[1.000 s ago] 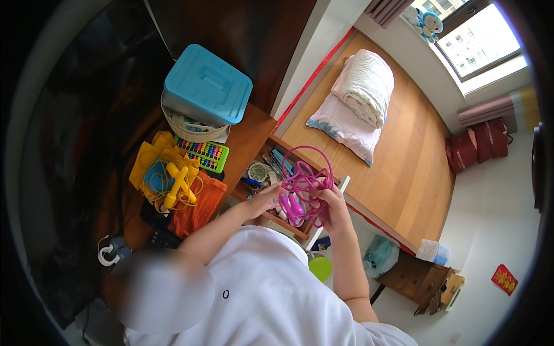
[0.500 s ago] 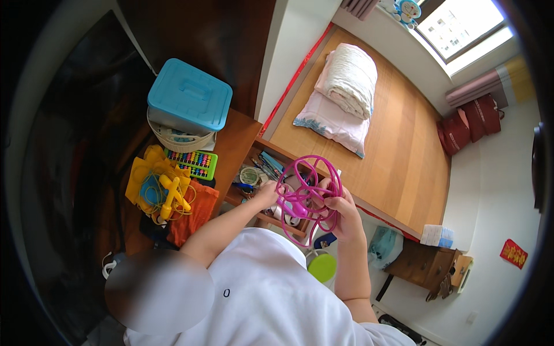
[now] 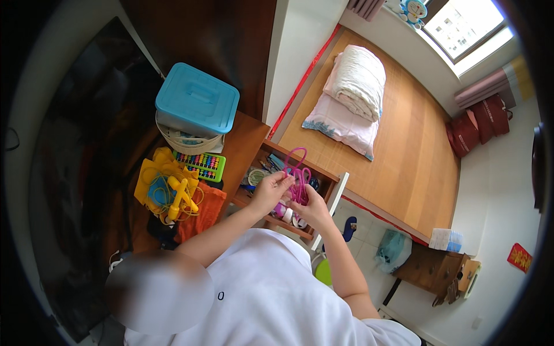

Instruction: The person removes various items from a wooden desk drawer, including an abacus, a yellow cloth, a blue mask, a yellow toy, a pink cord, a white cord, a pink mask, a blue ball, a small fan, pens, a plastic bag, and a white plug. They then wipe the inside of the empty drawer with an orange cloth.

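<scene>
Head view: pink cord now bunches smaller, seemingly between both hands.

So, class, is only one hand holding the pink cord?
No: the left hand and the right hand both hold the pink cord over the open drawer.

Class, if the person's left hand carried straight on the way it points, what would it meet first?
The pink cord, which is at the fingers of the left hand. Beyond it in the picture comes the open drawer's rim, but depth is unclear; the hand might pass above.
</scene>
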`<action>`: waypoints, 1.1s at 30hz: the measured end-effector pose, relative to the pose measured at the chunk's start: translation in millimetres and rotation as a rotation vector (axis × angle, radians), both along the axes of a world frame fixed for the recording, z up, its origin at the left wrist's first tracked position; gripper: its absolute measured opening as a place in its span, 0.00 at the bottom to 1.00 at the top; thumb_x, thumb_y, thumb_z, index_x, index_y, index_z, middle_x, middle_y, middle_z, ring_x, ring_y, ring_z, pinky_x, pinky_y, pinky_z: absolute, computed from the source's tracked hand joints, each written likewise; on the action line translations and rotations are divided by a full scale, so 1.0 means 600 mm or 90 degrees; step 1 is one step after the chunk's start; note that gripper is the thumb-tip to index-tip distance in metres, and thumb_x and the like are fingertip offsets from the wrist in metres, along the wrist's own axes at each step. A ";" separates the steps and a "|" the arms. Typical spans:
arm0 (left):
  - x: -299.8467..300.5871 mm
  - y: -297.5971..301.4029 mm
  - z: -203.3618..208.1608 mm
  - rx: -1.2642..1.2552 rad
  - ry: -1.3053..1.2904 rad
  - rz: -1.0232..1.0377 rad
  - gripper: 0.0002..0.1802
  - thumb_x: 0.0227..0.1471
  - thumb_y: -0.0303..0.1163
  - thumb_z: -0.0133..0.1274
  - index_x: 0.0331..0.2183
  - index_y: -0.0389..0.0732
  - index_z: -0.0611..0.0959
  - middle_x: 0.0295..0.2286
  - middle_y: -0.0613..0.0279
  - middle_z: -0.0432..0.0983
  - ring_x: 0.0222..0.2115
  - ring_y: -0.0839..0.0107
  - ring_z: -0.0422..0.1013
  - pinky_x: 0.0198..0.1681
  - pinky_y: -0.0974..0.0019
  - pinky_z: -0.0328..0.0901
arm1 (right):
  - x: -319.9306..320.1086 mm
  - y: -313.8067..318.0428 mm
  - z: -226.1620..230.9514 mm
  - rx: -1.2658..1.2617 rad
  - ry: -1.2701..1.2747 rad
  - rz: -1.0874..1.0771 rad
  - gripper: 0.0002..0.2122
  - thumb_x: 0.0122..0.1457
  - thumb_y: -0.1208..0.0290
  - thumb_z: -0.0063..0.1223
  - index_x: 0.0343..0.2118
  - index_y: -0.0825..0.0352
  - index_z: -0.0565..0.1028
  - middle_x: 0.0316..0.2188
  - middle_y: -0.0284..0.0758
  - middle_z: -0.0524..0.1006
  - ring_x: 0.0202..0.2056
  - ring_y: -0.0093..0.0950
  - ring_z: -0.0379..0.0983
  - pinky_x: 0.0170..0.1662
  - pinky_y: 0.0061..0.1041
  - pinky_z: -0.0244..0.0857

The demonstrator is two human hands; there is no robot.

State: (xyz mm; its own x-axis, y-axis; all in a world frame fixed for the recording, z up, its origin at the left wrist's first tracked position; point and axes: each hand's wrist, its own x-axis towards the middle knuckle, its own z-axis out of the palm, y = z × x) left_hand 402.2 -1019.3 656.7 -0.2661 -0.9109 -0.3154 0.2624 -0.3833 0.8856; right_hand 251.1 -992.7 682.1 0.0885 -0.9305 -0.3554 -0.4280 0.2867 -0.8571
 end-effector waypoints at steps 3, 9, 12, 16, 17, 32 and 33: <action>0.006 -0.007 0.028 -0.031 0.009 -0.018 0.13 0.56 0.37 0.47 0.33 0.37 0.78 0.29 0.67 0.75 0.28 0.80 0.72 0.32 0.77 0.68 | 0.000 -0.012 -0.015 0.047 -0.112 -0.066 0.12 0.49 0.71 0.54 0.36 0.70 0.72 0.24 0.30 0.73 0.26 0.17 0.66 0.29 0.19 0.62; 0.043 -0.014 0.061 -0.167 0.001 0.055 0.14 0.57 0.36 0.44 0.39 0.38 0.77 0.33 0.64 0.75 0.36 0.75 0.71 0.42 0.71 0.65 | 0.016 -0.036 0.042 0.043 -0.251 -0.098 0.05 0.55 0.72 0.48 0.32 0.67 0.72 0.26 0.26 0.73 0.27 0.14 0.65 0.30 0.14 0.58; 0.082 0.000 0.035 -0.172 -0.130 0.096 0.13 0.56 0.33 0.45 0.39 0.36 0.77 0.39 0.59 0.72 0.42 0.73 0.68 0.45 0.71 0.63 | 0.029 -0.045 0.096 0.018 -0.304 -0.094 0.05 0.55 0.73 0.47 0.32 0.69 0.72 0.23 0.25 0.71 0.24 0.13 0.62 0.28 0.13 0.56; 0.116 0.044 0.009 -0.253 -0.236 -0.001 0.36 0.48 0.39 0.55 0.55 0.43 0.59 0.54 0.48 0.53 0.55 0.60 0.52 0.54 0.62 0.53 | 0.051 -0.057 0.135 0.042 -0.329 -0.046 0.03 0.54 0.73 0.48 0.28 0.66 0.70 0.22 0.24 0.68 0.23 0.11 0.60 0.25 0.13 0.52; 0.120 0.055 0.014 -0.295 -0.266 -0.027 0.43 0.46 0.40 0.58 0.58 0.44 0.53 0.56 0.46 0.49 0.57 0.57 0.49 0.56 0.60 0.50 | 0.058 -0.058 0.140 0.047 -0.350 -0.045 0.03 0.54 0.73 0.47 0.28 0.66 0.70 0.22 0.24 0.68 0.24 0.12 0.60 0.25 0.13 0.52; 0.189 0.149 -0.055 -0.447 -0.258 0.379 0.64 0.39 0.33 0.64 0.57 0.36 0.29 0.53 0.39 0.50 0.55 0.52 0.54 0.55 0.54 0.52 | 0.334 -0.050 0.171 0.255 -0.625 0.078 0.05 0.55 0.70 0.43 0.30 0.66 0.67 0.23 0.30 0.67 0.25 0.20 0.63 0.27 0.17 0.59; 0.196 0.153 -0.054 -0.462 -0.279 0.420 0.63 0.40 0.31 0.63 0.57 0.36 0.28 0.53 0.39 0.51 0.54 0.53 0.56 0.55 0.55 0.52 | 0.348 -0.048 0.167 0.279 -0.629 0.118 0.05 0.55 0.69 0.43 0.30 0.66 0.67 0.23 0.30 0.68 0.26 0.20 0.64 0.29 0.18 0.60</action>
State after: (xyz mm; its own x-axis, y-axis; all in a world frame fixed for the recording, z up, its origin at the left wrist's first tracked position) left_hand 519.9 -927.8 624.3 0.3517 -0.8413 0.4106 -0.1708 0.3736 0.9117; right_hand 459.9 -1021.2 782.6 0.6425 -0.6831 -0.3474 0.3235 0.6526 -0.6852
